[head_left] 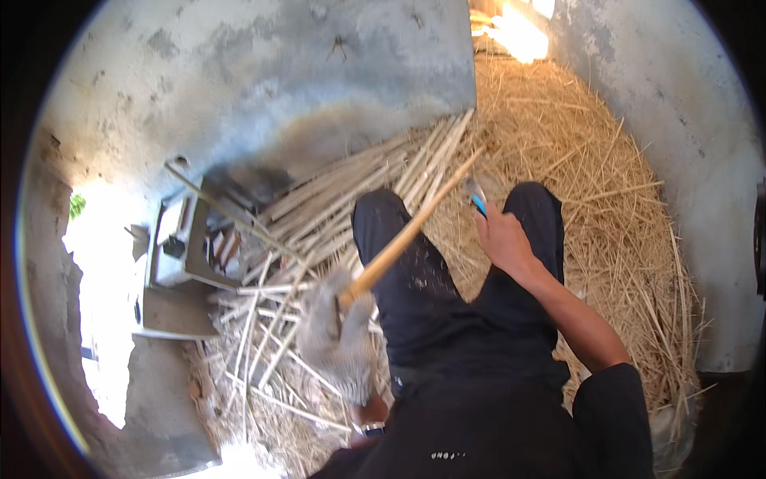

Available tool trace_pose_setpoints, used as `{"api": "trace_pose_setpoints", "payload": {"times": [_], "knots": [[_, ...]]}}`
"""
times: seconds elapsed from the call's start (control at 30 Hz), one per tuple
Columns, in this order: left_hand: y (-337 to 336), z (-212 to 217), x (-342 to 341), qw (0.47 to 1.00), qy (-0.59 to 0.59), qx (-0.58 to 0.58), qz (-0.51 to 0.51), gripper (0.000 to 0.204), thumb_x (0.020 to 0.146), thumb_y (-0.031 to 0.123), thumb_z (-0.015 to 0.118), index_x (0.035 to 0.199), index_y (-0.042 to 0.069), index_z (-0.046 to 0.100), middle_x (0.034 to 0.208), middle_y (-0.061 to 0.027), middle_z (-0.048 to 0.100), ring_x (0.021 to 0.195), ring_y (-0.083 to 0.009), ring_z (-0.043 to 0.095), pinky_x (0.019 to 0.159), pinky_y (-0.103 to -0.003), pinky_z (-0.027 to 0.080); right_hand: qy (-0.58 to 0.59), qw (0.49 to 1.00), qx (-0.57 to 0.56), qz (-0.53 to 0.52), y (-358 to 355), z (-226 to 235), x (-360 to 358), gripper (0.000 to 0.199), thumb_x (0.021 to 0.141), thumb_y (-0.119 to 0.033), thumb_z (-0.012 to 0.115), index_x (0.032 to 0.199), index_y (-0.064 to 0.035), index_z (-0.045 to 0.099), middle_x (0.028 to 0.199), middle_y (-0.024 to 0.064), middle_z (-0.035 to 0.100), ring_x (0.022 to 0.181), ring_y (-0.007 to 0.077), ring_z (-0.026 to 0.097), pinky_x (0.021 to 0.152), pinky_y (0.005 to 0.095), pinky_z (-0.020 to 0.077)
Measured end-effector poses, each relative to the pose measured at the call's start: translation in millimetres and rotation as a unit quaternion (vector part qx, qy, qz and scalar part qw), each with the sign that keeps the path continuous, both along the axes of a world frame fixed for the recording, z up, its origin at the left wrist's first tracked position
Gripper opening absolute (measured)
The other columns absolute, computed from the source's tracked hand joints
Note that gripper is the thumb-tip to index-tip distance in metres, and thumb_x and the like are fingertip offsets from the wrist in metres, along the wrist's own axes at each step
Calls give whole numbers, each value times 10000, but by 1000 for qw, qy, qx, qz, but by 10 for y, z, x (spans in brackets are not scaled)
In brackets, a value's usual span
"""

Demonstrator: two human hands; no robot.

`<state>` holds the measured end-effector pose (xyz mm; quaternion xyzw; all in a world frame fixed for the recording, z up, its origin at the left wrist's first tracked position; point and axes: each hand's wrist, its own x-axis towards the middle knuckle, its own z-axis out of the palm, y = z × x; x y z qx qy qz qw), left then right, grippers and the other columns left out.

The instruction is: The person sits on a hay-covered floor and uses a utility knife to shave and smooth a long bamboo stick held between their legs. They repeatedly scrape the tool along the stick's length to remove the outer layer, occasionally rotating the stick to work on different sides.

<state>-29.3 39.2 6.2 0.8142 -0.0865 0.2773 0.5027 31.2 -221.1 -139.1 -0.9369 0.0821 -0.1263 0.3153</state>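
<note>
Fingers point(339, 319) gripping stick point(407, 235), right hand point(503, 239) holding knife point(476, 195)

The floor point(159, 399) is covered with loose straw point(590, 160) on the right, heaped against the wall. A bundle of pale stalks point(351, 184) is laid across it in the middle, and thinner sticks point(263, 335) are scattered on the left.
</note>
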Motion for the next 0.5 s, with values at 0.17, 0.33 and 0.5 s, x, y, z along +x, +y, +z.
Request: {"api": "trace_pose_setpoints", "payload": {"times": [0.17, 0.33, 0.5], "knots": [[-9, -46, -52, 996, 17, -92, 15, 539, 602, 16, 876, 1120, 16, 727, 910, -95, 723, 762, -144, 653, 651, -265, 503, -124, 970, 116, 177, 801, 1159, -741, 199, 950, -152, 620, 954, -12, 478, 579, 202, 528, 551, 413, 584, 489, 477, 438], [-97, -21, -126, 999, 6, -40, -15, 548, 542, 9, 885, 1072, 15, 745, 881, -86, 723, 727, -137, 659, 619, -243, 497, -101, 975, 76, 183, 928, 1105, -879, 208, 955, -183, 610, 928, -30, 472, 594, 175, 562, 540, 384, 603, 469, 454, 471], [-37, -68, -198, 998, 20, 1, -51, 493, 674, -212, 677, 1156, -119, 643, 1103, -239, 666, 1004, -321, 692, 839, -339, 597, -28, 989, 37, 140, 848, 1019, -754, 203, 945, -166, 626, 922, -28, 479, 574, 167, 545, 497, 364, 591, 442, 444, 466]]}}
